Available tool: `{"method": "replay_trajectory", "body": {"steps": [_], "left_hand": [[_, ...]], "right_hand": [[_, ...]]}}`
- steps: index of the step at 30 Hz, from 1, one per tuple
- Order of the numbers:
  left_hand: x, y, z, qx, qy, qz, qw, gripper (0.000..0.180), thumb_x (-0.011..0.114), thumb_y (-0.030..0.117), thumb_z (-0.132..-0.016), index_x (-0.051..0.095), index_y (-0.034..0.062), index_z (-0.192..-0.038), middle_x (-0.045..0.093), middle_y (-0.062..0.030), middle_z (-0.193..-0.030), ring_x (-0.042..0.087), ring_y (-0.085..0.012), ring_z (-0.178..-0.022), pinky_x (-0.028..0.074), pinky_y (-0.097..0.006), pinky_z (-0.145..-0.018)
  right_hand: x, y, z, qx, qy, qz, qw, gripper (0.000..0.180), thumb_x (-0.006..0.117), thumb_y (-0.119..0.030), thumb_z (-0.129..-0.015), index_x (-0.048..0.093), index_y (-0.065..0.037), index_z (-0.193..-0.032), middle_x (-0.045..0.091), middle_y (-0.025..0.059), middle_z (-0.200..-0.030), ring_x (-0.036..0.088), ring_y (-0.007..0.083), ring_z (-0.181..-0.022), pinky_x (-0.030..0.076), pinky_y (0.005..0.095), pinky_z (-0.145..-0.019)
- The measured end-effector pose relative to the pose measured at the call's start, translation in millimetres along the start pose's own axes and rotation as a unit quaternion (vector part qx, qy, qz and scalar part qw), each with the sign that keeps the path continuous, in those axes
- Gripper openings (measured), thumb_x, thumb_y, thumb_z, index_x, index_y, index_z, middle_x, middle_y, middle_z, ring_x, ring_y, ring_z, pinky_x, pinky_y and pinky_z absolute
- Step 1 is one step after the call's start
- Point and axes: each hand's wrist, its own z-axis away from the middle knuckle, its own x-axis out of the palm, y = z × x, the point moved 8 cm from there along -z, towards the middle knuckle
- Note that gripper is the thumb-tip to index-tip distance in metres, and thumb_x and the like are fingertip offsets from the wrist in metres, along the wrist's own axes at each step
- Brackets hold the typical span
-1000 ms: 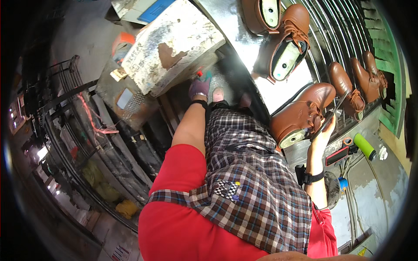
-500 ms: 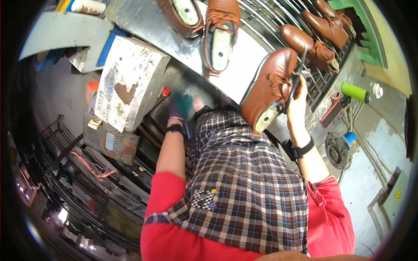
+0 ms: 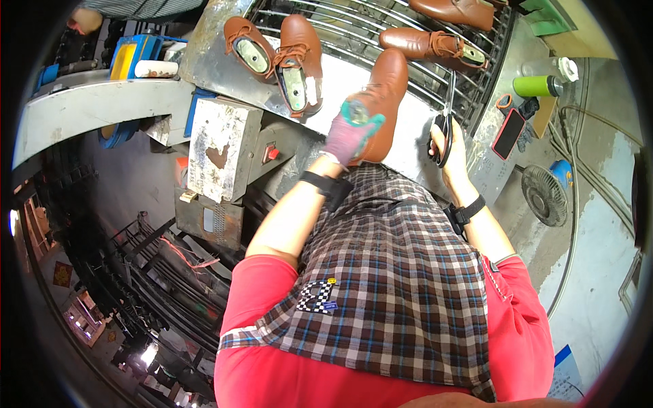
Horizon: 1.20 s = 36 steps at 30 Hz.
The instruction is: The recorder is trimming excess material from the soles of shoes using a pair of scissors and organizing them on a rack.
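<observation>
My left hand (image 3: 348, 136), in a purple and teal glove, grips a brown leather lace-up shoe (image 3: 389, 92) around its ankle part. The shoe's toe points away from me, and the glove hides most of its opening. Black-handled scissors (image 3: 443, 136) are in my right hand (image 3: 454, 155), their blades pointing away, to the right of the shoe. Two more brown shoes, a left one (image 3: 246, 49) and a taller-looking one (image 3: 298, 66), stand on the metal tabletop (image 3: 211, 51) at the far left. Pale green forms fill their openings.
Brown shoes, one near (image 3: 435, 46) and one farther (image 3: 452, 12), lie on a metal bar rack (image 3: 354, 20). To the right are a phone (image 3: 508, 133), a green bottle (image 3: 536, 86) and a fan (image 3: 544, 195). A worn metal box (image 3: 221, 146) stands at left; another person's hand (image 3: 85, 20) shows far left.
My gloved left hand has come up from below the table edge and taken hold of the shoe. My right hand has let the shoe go and keeps the scissors. My view has shifted.
</observation>
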Motion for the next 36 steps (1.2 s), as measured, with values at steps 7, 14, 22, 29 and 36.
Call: {"method": "replay_trajectory", "body": {"steps": [7, 14, 22, 29, 36], "left_hand": [[-6.9, 50.4, 91.5, -0.166, -0.235, 0.542, 0.790, 0.056, 0.050, 0.025, -0.099, 0.032, 0.0035, -0.147, 0.046, -0.0134, -0.141, 0.048, -0.0237, -0.128, 0.038, -0.039, -0.109], [-21.7, 86.6, 107.8, -0.054, -0.211, 0.435, 0.874, 0.052, 0.042, 0.031, -0.102, 0.033, 0.0071, -0.148, 0.044, -0.0082, -0.145, 0.043, -0.0206, -0.133, 0.031, -0.038, -0.113], [17.6, 81.9, 81.7, 0.145, -0.292, -0.027, 0.945, 0.048, 0.046, 0.043, -0.100, 0.060, 0.0011, -0.119, 0.063, -0.0041, -0.111, 0.056, -0.0097, -0.096, 0.046, -0.028, -0.088], [3.2, 55.1, 66.6, -0.098, -0.295, 0.141, 0.940, 0.059, 0.040, 0.052, -0.100, 0.056, 0.0013, -0.128, 0.065, -0.0070, -0.113, 0.061, -0.0117, -0.097, 0.050, -0.026, -0.089], [29.2, 52.9, 90.7, -0.154, -0.341, 0.254, 0.892, 0.061, 0.036, 0.051, -0.101, 0.047, 0.0020, -0.136, 0.060, -0.0087, -0.125, 0.060, -0.0118, -0.107, 0.049, -0.025, -0.092]], "right_hand": [[14.6, -48.4, -5.7, -0.039, -0.060, -0.173, 0.982, 0.057, 0.060, -0.034, -0.096, 0.035, -0.010, -0.141, 0.059, 0.0028, -0.105, 0.058, 0.0084, -0.082, 0.052, 0.0226, -0.070], [42.4, -128.6, 57.0, -0.098, -0.202, -0.151, 0.963, 0.060, 0.070, -0.027, -0.087, 0.044, -0.001, -0.135, 0.059, 0.0083, -0.120, 0.056, 0.0175, -0.111, 0.043, 0.0320, -0.097], [40.8, -89.7, 77.7, -0.192, -0.211, 0.132, 0.949, 0.067, 0.070, -0.031, -0.086, 0.042, 0.000, -0.139, 0.058, 0.0144, -0.119, 0.057, 0.0208, -0.108, 0.045, 0.0321, -0.093], [7.7, -144.3, 128.3, -0.425, -0.157, 0.541, 0.708, 0.062, 0.071, -0.015, -0.072, 0.057, -0.019, -0.132, 0.051, 0.0083, -0.087, 0.058, 0.0272, -0.069, 0.049, 0.0357, -0.058], [12.0, -153.6, 139.2, -0.432, -0.213, 0.628, 0.611, 0.059, 0.074, -0.018, -0.071, 0.060, -0.022, -0.128, 0.049, 0.0067, -0.083, 0.058, 0.0241, -0.071, 0.050, 0.0358, -0.058]]}}
